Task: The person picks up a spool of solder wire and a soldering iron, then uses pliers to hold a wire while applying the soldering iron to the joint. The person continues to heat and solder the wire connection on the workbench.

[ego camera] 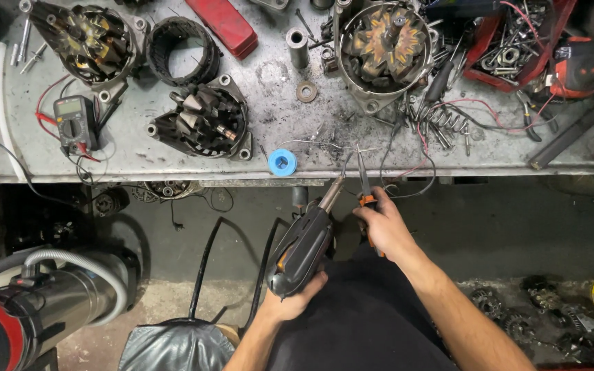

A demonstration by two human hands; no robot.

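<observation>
At a cluttered workshop table (173,161), the left hand (295,299) grips a soldering gun (304,244), tip raised to the edge, while the right hand (383,227) clamps pliers (364,180), steadying a wire (324,144) near a blue solder spool (282,163).

Scuffed grey metal workbench (173,161), dark concrete floor (517,227)

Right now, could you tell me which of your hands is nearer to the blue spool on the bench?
Right. The right hand, holding pliers, sits just below-right of the blue spool; the left hand is further down, gripping the soldering gun.
</observation>
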